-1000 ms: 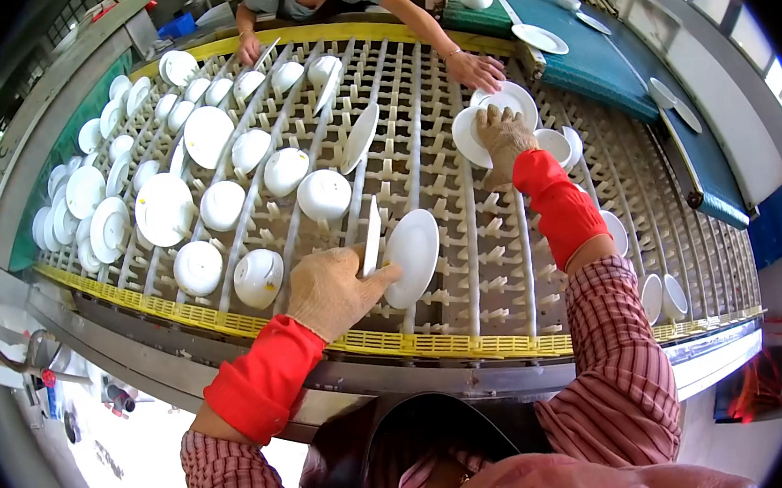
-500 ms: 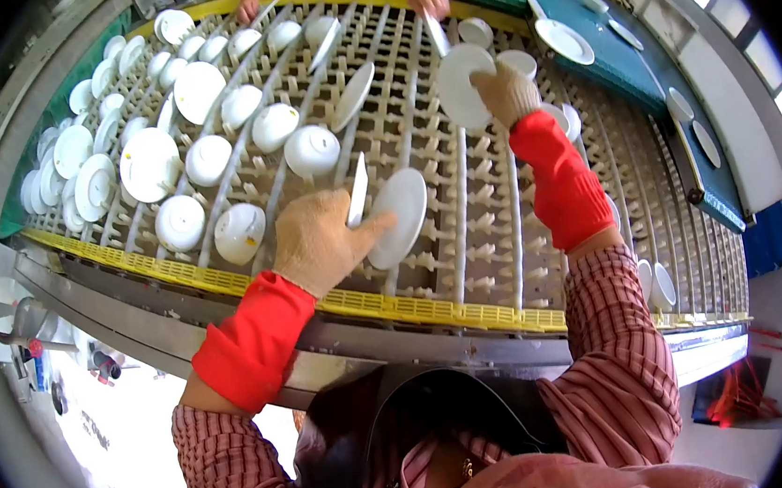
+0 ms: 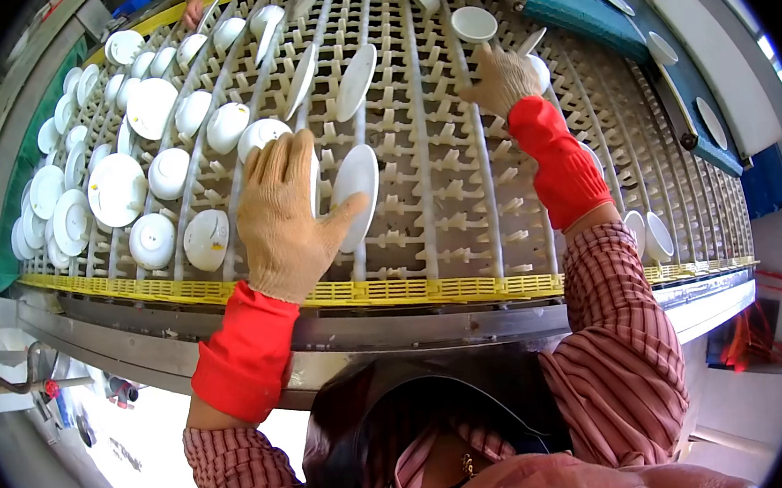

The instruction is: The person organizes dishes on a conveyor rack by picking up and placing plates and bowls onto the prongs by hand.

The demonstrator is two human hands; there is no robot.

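My left hand (image 3: pixel 290 221), in a tan knitted glove with a red sleeve cover, has its fingers stretched and its thumb apart. The thumb lies across an upright white plate (image 3: pixel 357 183) on the pegged rack belt (image 3: pixel 456 181). Behind the fingers shows the edge of a second white plate (image 3: pixel 316 183). My right hand (image 3: pixel 504 82), gloved alike, is over the belt further right, fingers apart, with nothing visible in it. A white bowl (image 3: pixel 474 24) lies just beyond its fingertips, and a plate's edge (image 3: pixel 532 40) is beside it. White dishware behind this hand is partly hidden.
Several white bowls (image 3: pixel 170 174) and plates (image 3: pixel 117 189) stand on the belt's left side. A yellow edge strip (image 3: pixel 433 291) runs along the near side. At upper right, a green conveyor (image 3: pixel 565 1) carries dishes. Across the belt is another person's hand (image 3: pixel 193 9).
My right hand has let go of a white plate, which now stands on the belt, and moved right. My left hand's fingers have straightened. The view has shifted.
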